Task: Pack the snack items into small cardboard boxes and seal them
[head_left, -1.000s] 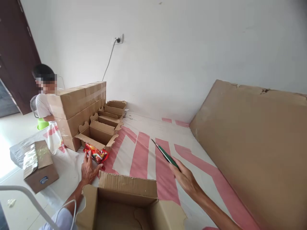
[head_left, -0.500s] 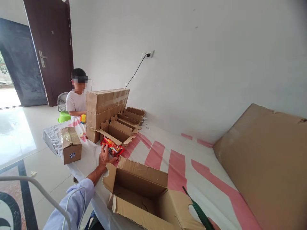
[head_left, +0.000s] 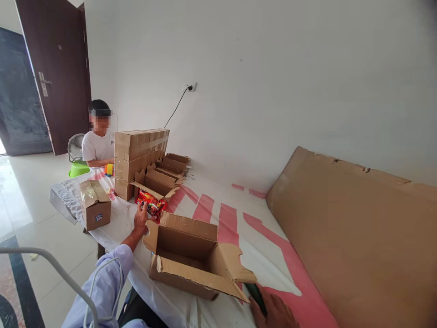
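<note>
Right hand now lowered beside open carton, clasping green-handled tool; left hand fingers spread, resting on red snack packet; pink-striped white table cover, white walls, dark door.

A crinkled red snack packet lies flat on the pink-striped cloth beside the open carton's back flap. A green-handled tool (blade hidden) lies slanted near the carton's front corner.
</note>
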### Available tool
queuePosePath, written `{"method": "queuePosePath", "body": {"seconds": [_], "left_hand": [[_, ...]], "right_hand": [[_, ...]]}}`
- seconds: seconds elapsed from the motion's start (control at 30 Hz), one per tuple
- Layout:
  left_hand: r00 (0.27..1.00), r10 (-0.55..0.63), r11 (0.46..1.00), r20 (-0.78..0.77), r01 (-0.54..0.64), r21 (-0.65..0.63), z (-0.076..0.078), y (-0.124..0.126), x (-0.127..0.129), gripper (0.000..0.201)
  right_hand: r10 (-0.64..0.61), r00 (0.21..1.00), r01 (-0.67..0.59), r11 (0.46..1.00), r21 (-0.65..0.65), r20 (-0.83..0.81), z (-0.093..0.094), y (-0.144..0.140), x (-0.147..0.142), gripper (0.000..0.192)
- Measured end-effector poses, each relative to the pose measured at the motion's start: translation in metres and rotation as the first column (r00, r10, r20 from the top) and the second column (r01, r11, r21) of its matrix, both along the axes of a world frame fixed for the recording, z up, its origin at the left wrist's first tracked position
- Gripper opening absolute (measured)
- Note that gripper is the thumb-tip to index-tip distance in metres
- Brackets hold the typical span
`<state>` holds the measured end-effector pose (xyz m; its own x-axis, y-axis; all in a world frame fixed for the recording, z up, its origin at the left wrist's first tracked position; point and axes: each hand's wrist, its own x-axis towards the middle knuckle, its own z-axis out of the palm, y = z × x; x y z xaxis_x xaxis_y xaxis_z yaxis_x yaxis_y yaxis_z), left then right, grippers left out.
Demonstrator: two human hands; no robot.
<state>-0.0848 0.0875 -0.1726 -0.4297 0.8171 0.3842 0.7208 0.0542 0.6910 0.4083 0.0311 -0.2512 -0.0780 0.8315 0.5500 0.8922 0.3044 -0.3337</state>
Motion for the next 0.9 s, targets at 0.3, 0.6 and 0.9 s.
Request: {"method": "queuePosePath", "body": {"seconds": [0.3, 0.6, 0.9], "left_hand": [[0.996, 0.071, 0.99, -0.047, -0.076, -0.117, 0.015, 0.026, 0.006, 0.08], [0.995, 0.071, 0.986, -0.075, -0.081, -0.149, 0.012, 0.037, 0.002, 0.072], [0.998, 0.05, 0.994, -0.044, -0.054, -0.095, 0.015, 0.03, -0.013, 0.077]], "right_hand": [[-0.008, 1.0, 0.007, 0.999, 0.049, 0.012, -0.003, 0.006, -0.003, 0.041], [0.002, 1.0, -0.003, 0.997, 0.078, 0.014, -0.002, 0.004, -0.002, 0.04], [0.0, 0.999, 0.004, 0.996, 0.086, -0.041, 0.0, 0.003, -0.003, 0.037]]}}
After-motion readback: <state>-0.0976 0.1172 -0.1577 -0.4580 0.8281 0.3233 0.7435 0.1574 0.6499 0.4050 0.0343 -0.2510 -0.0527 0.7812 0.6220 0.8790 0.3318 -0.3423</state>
